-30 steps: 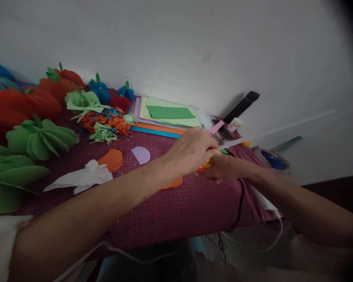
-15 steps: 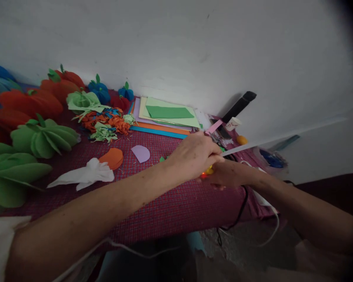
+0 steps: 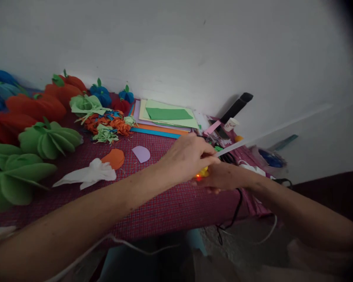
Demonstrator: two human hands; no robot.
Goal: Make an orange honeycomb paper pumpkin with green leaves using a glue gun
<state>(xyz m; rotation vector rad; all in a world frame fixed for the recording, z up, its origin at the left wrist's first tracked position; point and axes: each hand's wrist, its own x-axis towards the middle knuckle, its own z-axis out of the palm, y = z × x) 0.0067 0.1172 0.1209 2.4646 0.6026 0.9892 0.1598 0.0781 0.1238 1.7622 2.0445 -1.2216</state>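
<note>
My left hand (image 3: 186,156) is closed, pinching one end of a long thin white paper strip (image 3: 232,146) that runs off to the right. Just under and behind it, my right hand (image 3: 223,176) is curled round a yellow tool with a glowing red light (image 3: 201,173), probably a glue gun; most of it is hidden by my left hand. Both hands hover over the front right part of the table covered in a red checked cloth (image 3: 164,211).
Green (image 3: 48,137), orange (image 3: 37,105) and blue (image 3: 100,94) paper fruit shapes fill the left. Shredded paper scraps (image 3: 107,123), a white crumpled paper (image 3: 86,176), orange (image 3: 114,158) and lilac (image 3: 141,153) cut-outs lie mid-table. A stack of coloured sheets (image 3: 164,117) rests by the wall. Cables (image 3: 235,211) hang over the edge.
Both hands stay together with the strip and tool; they shifted slightly down and left, and the camera view moved a little.
</note>
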